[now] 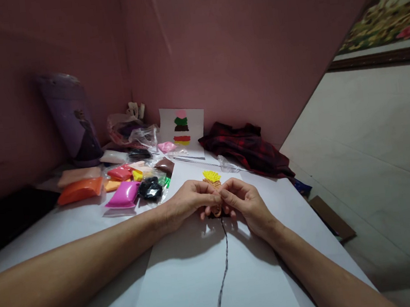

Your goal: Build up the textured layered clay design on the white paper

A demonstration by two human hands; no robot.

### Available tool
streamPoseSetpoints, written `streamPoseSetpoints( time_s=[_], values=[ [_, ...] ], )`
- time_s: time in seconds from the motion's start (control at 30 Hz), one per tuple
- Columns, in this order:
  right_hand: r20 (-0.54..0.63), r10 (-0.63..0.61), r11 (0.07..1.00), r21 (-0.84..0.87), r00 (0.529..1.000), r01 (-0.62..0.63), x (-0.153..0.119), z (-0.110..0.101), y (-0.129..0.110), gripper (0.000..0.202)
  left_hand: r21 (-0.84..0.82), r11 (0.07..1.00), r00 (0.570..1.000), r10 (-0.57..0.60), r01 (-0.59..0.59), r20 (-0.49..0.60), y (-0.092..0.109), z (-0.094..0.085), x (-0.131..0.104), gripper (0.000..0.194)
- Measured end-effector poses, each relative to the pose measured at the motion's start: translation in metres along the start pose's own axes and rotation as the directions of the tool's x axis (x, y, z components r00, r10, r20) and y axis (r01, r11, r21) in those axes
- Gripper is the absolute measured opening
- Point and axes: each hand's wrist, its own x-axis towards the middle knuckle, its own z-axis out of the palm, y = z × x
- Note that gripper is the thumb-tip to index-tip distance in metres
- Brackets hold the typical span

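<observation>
Over a white sheet point(189, 282), my left hand point(191, 201) and my right hand point(245, 203) meet with thumbs and forefingers pinched together. Whatever is between the fingertips is too small to make out. Just beneath and behind them lies an orange-brown textured shape point(217, 210), partly covered by the fingers. Yellow textured strands point(212, 175) fan out at its top. Below the hands a dark wavy line point(224, 264) runs down the sheet. Some dark material shows at the shape's lower edge, largely hidden by the hands.
Left of the sheet lie several clay packets, including orange point(80, 191), magenta point(122, 195) and black point(151, 189). A card with coloured patches point(197, 125) leans at the back, beside a dark red checked cloth point(244, 144). A purple container point(73, 121) stands at the back left.
</observation>
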Motion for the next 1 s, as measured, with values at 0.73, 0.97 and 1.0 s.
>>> streamPoseSetpoints(
  time_s=[0.73,0.97,1.0],
  values=[
    [0.012,0.002,1.000,0.014,1.000,-0.002,0.0002,0.0000,0.0004,0.029,-0.031,0.999,0.997,0.045,-0.043,0.067,-0.0062,-0.0056,0.0011,0.016],
    [0.019,0.006,1.000,0.003,1.000,-0.006,-0.0005,-0.0005,0.0002,0.029,-0.030,0.999,0.997,0.040,-0.038,0.066,-0.0053,-0.0055,0.0013,0.015],
    [0.021,0.006,1.000,0.000,1.000,-0.006,-0.0005,-0.0005,0.0000,0.029,-0.030,0.999,0.997,0.040,-0.038,0.065,-0.0049,-0.0052,0.0012,0.014]
  ],
)
